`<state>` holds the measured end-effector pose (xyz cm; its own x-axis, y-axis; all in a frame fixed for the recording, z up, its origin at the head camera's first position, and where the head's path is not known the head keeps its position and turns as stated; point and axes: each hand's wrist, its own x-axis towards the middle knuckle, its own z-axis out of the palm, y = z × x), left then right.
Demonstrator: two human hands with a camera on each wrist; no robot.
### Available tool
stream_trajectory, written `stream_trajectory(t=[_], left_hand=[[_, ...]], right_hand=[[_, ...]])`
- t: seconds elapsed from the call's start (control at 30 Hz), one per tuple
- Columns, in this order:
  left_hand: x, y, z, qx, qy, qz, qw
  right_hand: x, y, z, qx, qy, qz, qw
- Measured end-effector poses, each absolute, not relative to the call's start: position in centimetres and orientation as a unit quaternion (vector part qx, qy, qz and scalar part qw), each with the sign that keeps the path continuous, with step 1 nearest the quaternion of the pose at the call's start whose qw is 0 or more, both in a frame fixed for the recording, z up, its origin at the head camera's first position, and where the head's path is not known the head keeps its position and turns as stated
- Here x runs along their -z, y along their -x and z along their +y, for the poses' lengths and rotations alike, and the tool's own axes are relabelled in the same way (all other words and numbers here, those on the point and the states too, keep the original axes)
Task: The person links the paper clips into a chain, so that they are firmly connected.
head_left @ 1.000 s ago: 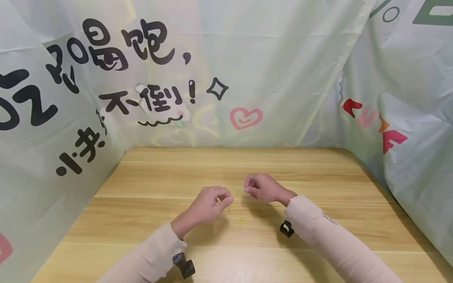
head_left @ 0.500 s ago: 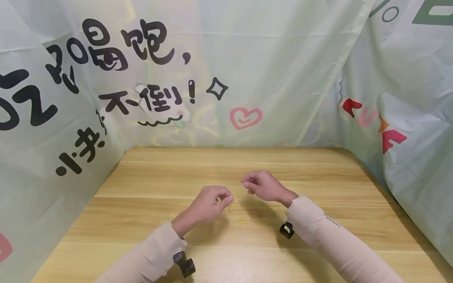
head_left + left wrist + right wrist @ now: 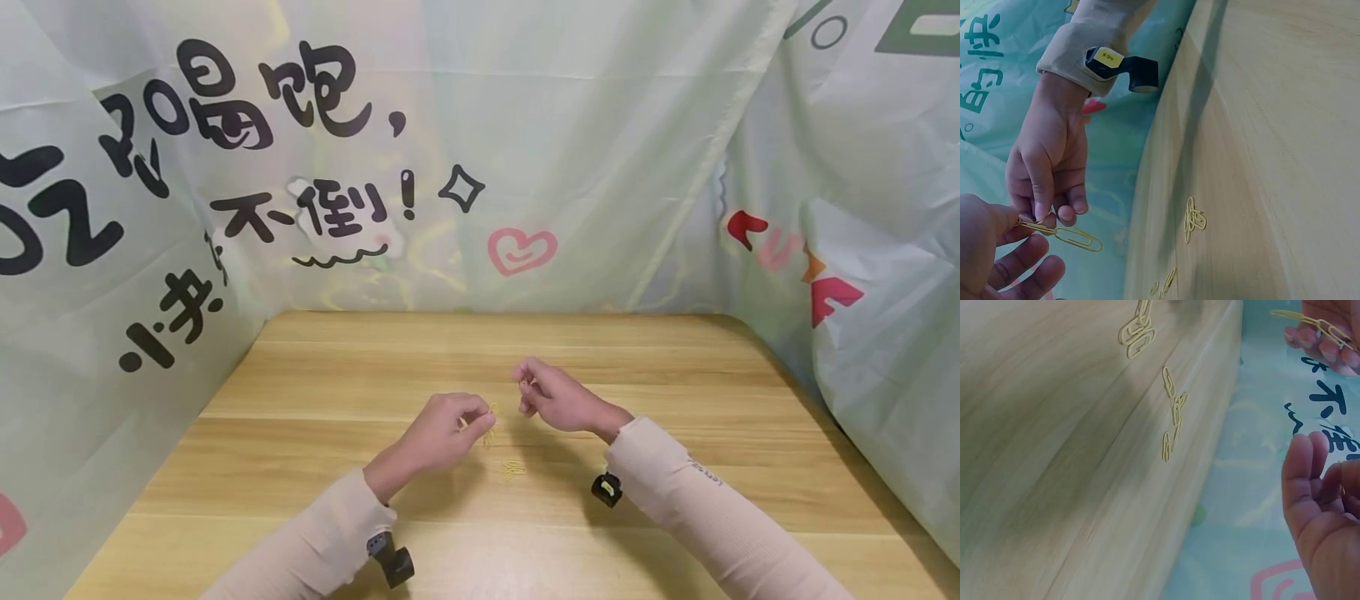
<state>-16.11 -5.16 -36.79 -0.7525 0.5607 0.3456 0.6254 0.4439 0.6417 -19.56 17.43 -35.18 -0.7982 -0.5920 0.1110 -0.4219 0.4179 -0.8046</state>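
Note:
In the head view my left hand (image 3: 438, 433) is over the middle of the table, its thumb and forefinger pinching yellow paper clips. The left wrist view shows these paper clips (image 3: 1079, 239) linked together, one loop jutting past the fingertips. My right hand (image 3: 558, 398) is raised a little farther back, to the right and apart from the left. Its thumb and forefinger pinch a small thin piece, a yellow paper clip (image 3: 1340, 466) by its look, mostly hidden by the fingers. On the table below lie more yellow paper clips (image 3: 513, 470) in a small heap.
A second scatter of paper clips (image 3: 1175, 412) lies on the wooden table (image 3: 360, 358), near the left hand. Printed cloth (image 3: 600, 167) hangs behind the table and along both sides. Each wrist carries a small black camera (image 3: 392, 560).
My right hand has moved slightly away from me, and its fingers have shifted from reaching forward to curling in. The left hand has stayed in place with its paper clips.

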Motion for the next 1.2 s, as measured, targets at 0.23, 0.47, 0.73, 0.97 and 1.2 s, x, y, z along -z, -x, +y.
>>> stream_trajectory(t=[0.23, 0.47, 0.73, 0.97, 1.2], left_hand=[[37.4, 16.1, -5.4, 0.393, 0.354, -0.847, 0.043], [37.3, 16.3, -5.4, 0.392, 0.353, -0.848, 0.037], [37.3, 16.6, -5.4, 0.391, 0.352, -0.850, 0.038], [37.2, 16.6, -5.3, 0.382, 0.353, -0.853, 0.038], [37.2, 16.7, -5.3, 0.372, 0.354, -0.857, 0.036]], right_hand=[[35.7, 19.6, 17.1, 0.498, 0.294, 0.810, 0.095], [35.3, 19.5, 16.9, 0.536, 0.279, 0.789, 0.106], [34.5, 19.2, 16.8, 0.533, 0.273, 0.790, 0.135], [34.3, 18.9, 16.8, 0.525, 0.274, 0.792, 0.149], [34.1, 18.9, 16.7, 0.543, 0.271, 0.779, 0.162]])
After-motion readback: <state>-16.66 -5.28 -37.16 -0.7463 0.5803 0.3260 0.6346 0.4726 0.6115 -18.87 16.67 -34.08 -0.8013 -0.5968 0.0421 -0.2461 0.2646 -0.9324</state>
